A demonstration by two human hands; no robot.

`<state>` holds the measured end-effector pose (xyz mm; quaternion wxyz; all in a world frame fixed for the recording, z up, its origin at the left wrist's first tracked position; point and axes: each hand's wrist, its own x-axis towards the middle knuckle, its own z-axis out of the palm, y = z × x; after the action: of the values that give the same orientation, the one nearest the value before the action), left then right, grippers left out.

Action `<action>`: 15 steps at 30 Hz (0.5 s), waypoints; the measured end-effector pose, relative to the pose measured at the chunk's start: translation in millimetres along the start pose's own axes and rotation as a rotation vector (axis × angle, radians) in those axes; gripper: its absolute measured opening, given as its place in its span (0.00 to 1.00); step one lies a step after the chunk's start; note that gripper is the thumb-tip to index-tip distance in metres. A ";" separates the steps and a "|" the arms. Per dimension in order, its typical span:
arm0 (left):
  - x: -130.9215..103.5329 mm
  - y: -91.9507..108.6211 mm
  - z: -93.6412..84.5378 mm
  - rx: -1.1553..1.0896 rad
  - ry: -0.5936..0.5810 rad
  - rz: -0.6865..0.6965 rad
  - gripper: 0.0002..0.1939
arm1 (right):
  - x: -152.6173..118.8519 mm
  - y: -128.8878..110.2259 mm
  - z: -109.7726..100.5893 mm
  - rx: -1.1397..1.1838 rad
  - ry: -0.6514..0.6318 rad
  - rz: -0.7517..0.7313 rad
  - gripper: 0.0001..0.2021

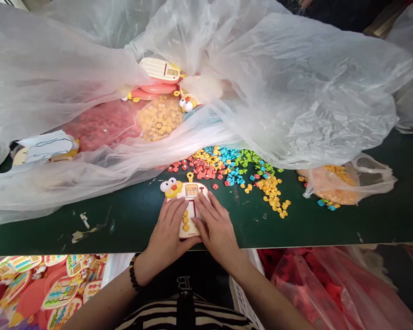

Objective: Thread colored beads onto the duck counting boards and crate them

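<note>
A cream toy board [192, 233] with a duck face [171, 187] and a yellow ring at its top lies at the table's front edge. My left hand [168, 229] rests over its left side, and my right hand [217, 225] lies over its right side. Both hands have their fingers stretched out and partly cover the board. Several yellow pieces [186, 221] sit in a column on it, between the hands. Behind the board lie loose red pieces [203, 169], blue pieces [234, 176], green pieces [249, 157] and yellow pieces [271, 192].
Large clear plastic bags [296, 91] cover the back of the green table [131, 229]. A small bag of yellow pieces [340, 183] lies at the right. Finished-looking toy boards [60, 291] fill a container below left; red items in plastic [316, 284] are below right.
</note>
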<state>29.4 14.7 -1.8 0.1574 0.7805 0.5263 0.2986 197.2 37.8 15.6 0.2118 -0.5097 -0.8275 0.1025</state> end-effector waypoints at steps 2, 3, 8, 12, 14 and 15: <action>0.3 -0.5 0.3 -0.005 0.015 0.005 0.40 | -0.4 -3.5 3.0 0.038 -0.057 -0.022 0.22; 0.5 -0.7 0.4 -0.008 0.028 0.008 0.40 | 1.5 -3.7 4.1 0.057 -0.085 -0.045 0.22; 1.5 -0.8 0.5 -0.009 0.100 0.003 0.50 | 15.1 2.2 -0.8 0.130 -0.148 -0.131 0.28; 0.8 -0.6 0.9 -0.010 0.046 0.023 0.52 | 18.3 3.6 -8.2 0.190 -0.183 -0.173 0.29; -0.1 -0.9 1.8 -0.005 0.052 0.026 0.52 | 18.8 2.9 -9.6 0.206 -0.189 -0.190 0.28; -0.5 -1.1 2.3 -0.001 0.061 0.027 0.52 | 19.3 3.0 -9.8 0.215 -0.191 -0.206 0.28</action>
<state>29.9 14.8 -4.3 0.1374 0.7780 0.5200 0.3247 196.5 55.8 28.0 0.1950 -0.3846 -0.8760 0.2161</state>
